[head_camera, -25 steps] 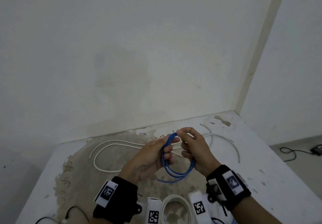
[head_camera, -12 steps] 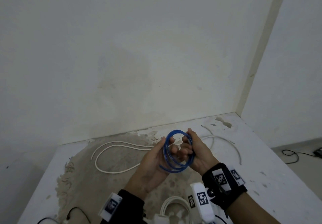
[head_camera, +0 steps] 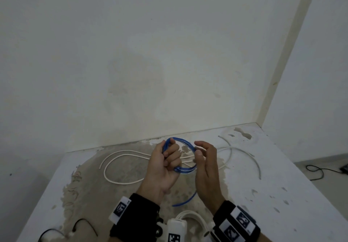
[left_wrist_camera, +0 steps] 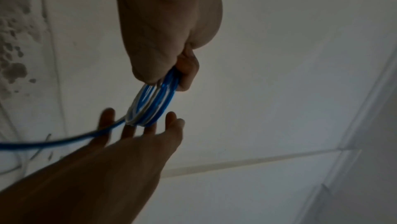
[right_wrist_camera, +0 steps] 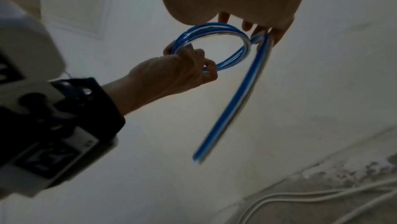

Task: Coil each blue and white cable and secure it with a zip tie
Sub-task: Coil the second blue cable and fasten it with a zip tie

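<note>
Blue and white cable (head_camera: 185,168) sits wound into a small coil held above the stained table (head_camera: 273,194), the left hand (head_camera: 162,168) gripping one side of the loops with curled fingers. Opposite, the right hand (head_camera: 206,168) has its fingers loosely extended, fingertips touching the far side of the coil where a loose tail runs down toward the table; a plain white cable (head_camera: 120,180) lies on the table behind the hands
</note>
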A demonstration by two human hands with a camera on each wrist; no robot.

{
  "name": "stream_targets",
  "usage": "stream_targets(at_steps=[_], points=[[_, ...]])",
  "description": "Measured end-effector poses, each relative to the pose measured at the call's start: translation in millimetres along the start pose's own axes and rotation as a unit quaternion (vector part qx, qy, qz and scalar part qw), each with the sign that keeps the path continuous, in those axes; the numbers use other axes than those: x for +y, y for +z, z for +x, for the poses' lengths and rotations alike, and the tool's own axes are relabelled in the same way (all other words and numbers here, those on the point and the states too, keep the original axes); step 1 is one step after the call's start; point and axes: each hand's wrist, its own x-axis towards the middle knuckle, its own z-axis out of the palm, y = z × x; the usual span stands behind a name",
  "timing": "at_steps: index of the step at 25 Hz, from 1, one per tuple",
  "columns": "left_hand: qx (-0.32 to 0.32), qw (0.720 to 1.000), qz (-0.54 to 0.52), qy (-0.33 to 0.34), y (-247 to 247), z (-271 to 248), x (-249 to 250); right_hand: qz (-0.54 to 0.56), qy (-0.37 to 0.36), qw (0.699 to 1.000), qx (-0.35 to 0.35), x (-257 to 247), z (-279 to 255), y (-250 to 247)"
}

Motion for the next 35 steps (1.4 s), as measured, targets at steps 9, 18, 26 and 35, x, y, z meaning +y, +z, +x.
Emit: stream_targets(at_steps=[9,18,26,35], points=[[0.013,0.988,0.136,0.074,-8,-7,25,0.013,0.139,0.979,-0.147,-1,15,-35],[0.017,0.892,0.442,-0.090,-13,-31,20,0.030,0.157,0.987,-0.010,10,64,-82],[-0.019,0.990,0.140,0.002,-6,-21,14,-0.101,0.140,0.951,-0.256,-2,37,-90],[-0.001,0.995,0.067,0.069,-5,-19,-3,-0.144,-0.058,0.901,-0.404,-4,-1,-80]])
